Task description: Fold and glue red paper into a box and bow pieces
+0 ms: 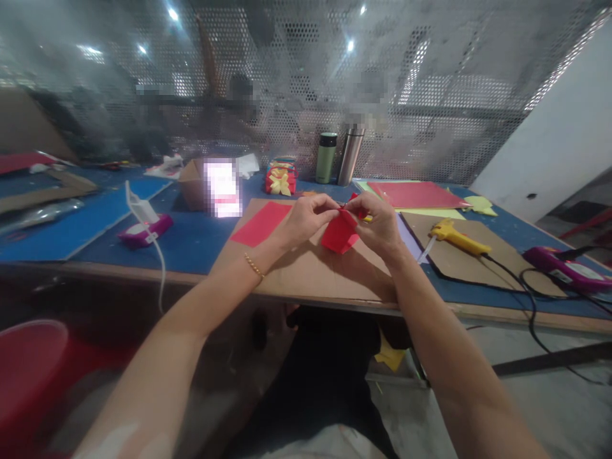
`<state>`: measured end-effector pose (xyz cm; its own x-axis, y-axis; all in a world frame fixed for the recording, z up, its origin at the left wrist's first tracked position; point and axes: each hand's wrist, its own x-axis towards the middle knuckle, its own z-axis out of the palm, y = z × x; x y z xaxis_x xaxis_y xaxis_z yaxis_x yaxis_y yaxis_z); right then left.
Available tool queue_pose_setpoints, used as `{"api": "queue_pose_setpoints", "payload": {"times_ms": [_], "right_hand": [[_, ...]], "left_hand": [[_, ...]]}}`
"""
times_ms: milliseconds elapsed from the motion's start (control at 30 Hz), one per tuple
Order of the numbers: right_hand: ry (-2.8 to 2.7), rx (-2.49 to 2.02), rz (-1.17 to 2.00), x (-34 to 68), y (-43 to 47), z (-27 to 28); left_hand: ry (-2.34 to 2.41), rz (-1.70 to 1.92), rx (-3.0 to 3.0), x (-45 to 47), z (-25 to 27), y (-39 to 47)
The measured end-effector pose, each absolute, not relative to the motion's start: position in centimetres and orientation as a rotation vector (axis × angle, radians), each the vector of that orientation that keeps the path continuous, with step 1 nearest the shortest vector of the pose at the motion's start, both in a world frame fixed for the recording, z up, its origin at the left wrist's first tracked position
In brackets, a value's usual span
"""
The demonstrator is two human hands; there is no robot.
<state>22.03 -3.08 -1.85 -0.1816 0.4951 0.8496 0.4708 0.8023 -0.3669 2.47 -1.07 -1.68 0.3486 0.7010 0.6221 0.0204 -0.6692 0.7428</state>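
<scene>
A folded piece of red paper (338, 234) hangs between my two hands, above a sheet of brown cardboard (315, 274). Its upper edge is pinched by the fingertips of my left hand (308, 220). From the other side my right hand (377, 223) grips the same paper, with its fingers closed near the top corner. A small dark bit shows between the fingertips, too small to name. Flat on the cardboard, left of my hands, lies a red paper sheet (262, 224).
A yellow glue gun (461, 239) lies on cardboard at the right, its cord trailing off the table edge. Purple power strips (146, 231) sit at both sides. A lit phone (222, 188), a red box with a yellow bow (281, 178), a green bottle (326, 159) and a steel flask (351, 156) stand behind.
</scene>
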Motion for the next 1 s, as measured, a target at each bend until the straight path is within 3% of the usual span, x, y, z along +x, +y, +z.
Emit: {"api": "queue_pose_setpoints", "payload": {"times_ms": [567, 1000], "right_hand": [[-1.736, -0.797, 0.137, 22.1, -3.2, -1.9], [-1.885, -0.822, -0.273, 22.7, -4.1, -1.0]], "left_hand": [[0.642, 1.342, 1.915, 2.4, -1.7, -1.0], [0.618, 1.397, 1.911, 2.6, -1.8, -1.0]]}}
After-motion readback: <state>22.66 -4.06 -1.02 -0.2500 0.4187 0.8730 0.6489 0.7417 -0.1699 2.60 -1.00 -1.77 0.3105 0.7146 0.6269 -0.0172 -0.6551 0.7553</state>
